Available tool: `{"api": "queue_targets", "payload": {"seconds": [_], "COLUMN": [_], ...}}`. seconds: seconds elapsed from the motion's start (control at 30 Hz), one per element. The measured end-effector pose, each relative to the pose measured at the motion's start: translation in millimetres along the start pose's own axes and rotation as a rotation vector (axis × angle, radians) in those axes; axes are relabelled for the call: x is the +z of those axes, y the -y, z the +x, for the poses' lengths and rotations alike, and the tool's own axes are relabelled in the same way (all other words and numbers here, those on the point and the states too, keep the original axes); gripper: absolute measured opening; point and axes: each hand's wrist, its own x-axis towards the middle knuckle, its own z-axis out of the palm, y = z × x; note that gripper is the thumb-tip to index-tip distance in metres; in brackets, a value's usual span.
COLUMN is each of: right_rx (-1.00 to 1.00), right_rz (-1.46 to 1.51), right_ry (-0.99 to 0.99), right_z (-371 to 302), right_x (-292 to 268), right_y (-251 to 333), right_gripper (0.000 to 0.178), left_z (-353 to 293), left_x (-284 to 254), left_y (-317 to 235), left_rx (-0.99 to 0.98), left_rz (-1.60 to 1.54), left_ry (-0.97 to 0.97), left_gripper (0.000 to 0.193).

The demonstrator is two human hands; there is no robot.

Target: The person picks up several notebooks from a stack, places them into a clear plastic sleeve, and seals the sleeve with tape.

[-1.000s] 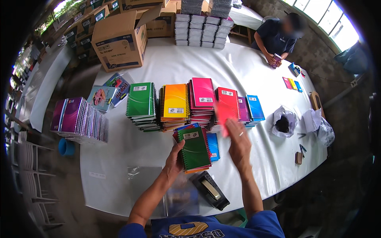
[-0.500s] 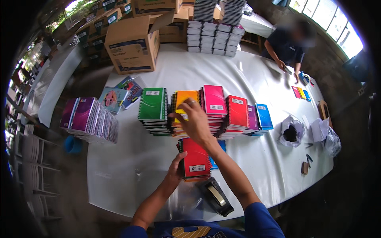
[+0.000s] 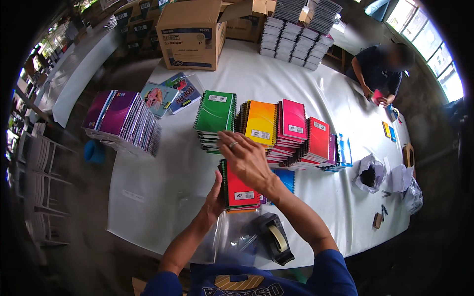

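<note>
My left hand (image 3: 216, 195) grips the left side of a small stack of spiral notebooks, its thumb along the edge and its other fingers mostly hidden. A red notebook (image 3: 239, 185) tops this stack. Over its far end reaches my right hand (image 3: 247, 160), fingers stretched out and holding nothing visible. Beyond that hand stand piles topped by a green notebook (image 3: 216, 111), a yellow notebook (image 3: 261, 118) and a pink notebook (image 3: 295, 118). A blue notebook (image 3: 285, 180) lies partly hidden beneath my right forearm.
A black tape dispenser (image 3: 276, 239) and clear plastic lie close to me. Purple notebooks (image 3: 118, 113) are piled left, near two picture-covered books (image 3: 170, 93). A cardboard box (image 3: 190, 39) and grey notebook stacks (image 3: 296, 39) stand far back. A co-worker (image 3: 377, 69) handles something pink at right.
My right hand has come back from the yellow pile to the red notebook's far end. My left thumb has slid from its top to the edge. The whole view has shifted.
</note>
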Motion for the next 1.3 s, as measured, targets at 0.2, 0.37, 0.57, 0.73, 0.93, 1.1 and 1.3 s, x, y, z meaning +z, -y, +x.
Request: {"api": "queue_targets", "payload": {"seconds": [0.2, 0.37, 0.57, 0.73, 0.93, 1.1, 1.3], "right_rx": [-0.025, -0.044, -0.081, -0.07, 0.873, 1.489, 1.452], "right_rz": [-0.326, -0.119, -0.061, 0.065, -0.294, -0.185, -0.224], "right_ry": [-0.193, -0.072, -0.223, 0.056, -0.532, -0.146, -0.286], "right_z": [26, 34, -86, -155, -235, -393, -329], "right_x": [61, 24, -36, -21, -74, -86, -39], "right_y": [-26, -38, 17, 15, -187, -330, -329], "right_gripper": [0.041, 0.043, 0.047, 0.04, 0.027, 0.059, 0.036], "left_z": [15, 15, 7, 14, 8, 25, 4], "left_x": [8, -4, 6, -56, -18, 1, -9], "left_y": [18, 12, 8, 24, 39, 73, 40], "left_rx": [0.108, 0.023, -0.008, -0.128, -0.128, -0.118, 0.023], "left_rz": [0.471, 0.307, 0.14, 0.132, 0.076, 0.232, 0.448], "left_ry": [0.019, -0.01, 0.007, 0.068, -0.076, -0.118, -0.199], "left_gripper": [0.074, 0.079, 0.096, 0.097, 0.08, 0.073, 0.071]}}
